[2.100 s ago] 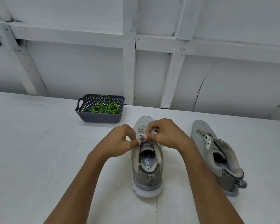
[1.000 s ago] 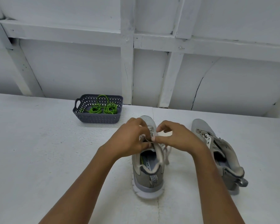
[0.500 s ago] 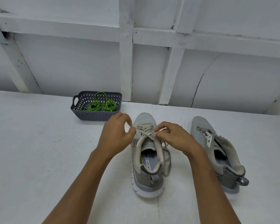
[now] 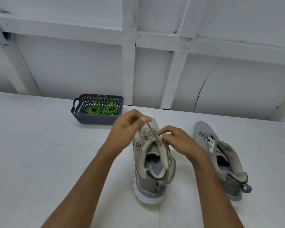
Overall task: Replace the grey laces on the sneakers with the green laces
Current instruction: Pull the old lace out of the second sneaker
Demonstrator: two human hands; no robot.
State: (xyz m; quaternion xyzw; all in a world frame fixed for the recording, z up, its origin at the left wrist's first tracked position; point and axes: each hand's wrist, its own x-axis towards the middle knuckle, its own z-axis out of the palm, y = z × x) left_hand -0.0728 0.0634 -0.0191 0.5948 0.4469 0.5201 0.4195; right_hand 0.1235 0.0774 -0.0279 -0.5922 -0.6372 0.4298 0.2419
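Head view: a white worktop runs up to a white boarded wall. Two grey sneakers stand on it, toes pointing away from the person.

The left sneaker is in the middle of the scene, between the two forearms. The right sneaker stands apart from it at the right and is touched by neither hand.

The left hand is raised over the toe end of the left sneaker. It is blurred, but its grip seems pressed together on the grey lace, thumb against fingertips. One strand runs taut and slanted from that pinch down to the upper eyelets. More of the same lace hangs in a slack loop down the right side of the sneaker, reaching the worktop.

The right hand sits just right of the eyelets with its fingers curled in toward the lacing. I cannot tell whether its grip pinches a strand, holds the edge of the shoe or holds nothing.

Far left of the sneakers, close to the wall, a dark grey perforated basket rests on the worktop. The green laces lie inside it in small coils, with one loop leaning against its far wall.
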